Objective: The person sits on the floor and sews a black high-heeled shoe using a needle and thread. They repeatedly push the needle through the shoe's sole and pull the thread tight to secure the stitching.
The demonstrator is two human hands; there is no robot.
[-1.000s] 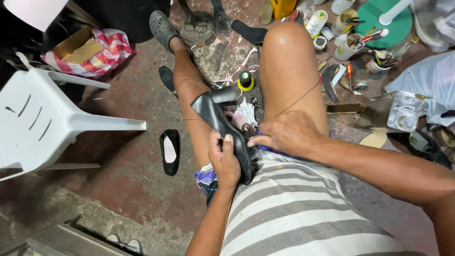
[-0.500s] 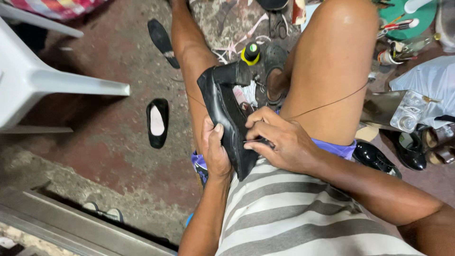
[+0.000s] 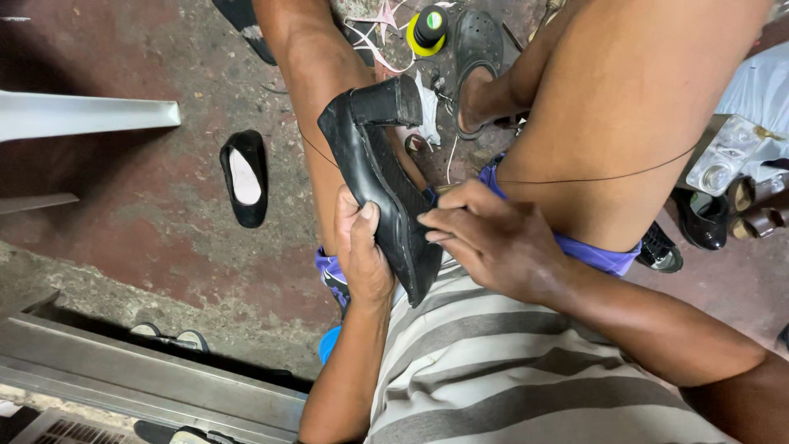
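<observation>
Left hand (image 3: 362, 255) wraps the toe end of the black heeled shoe (image 3: 382, 185), thumb on top, fingers curled under; shoe is clamped against the left thigh, sole turned up, block heel pointing away from the body. Right hand (image 3: 485, 238) sits just beside it, fingertips pressed together against the sole edge, apparently pinching something small; too small to tell whether it's a needle. A thin dark thread (image 3: 592, 178) runs from those fingers across the right thigh, and another strand shows left of the shoe, so stitching looks to be mid-run: thread is already through the sole, but it is not trimmed or tied off. How many stitches remain I can't tell.

Farther out: a black flat shoe (image 3: 244, 177) lies on the concrete floor (image 3: 123, 214), well apart. Beyond the heel stands a small yellow-and-black bottle (image 3: 427, 29). White plastic chair (image 3: 82, 119) far left.
</observation>
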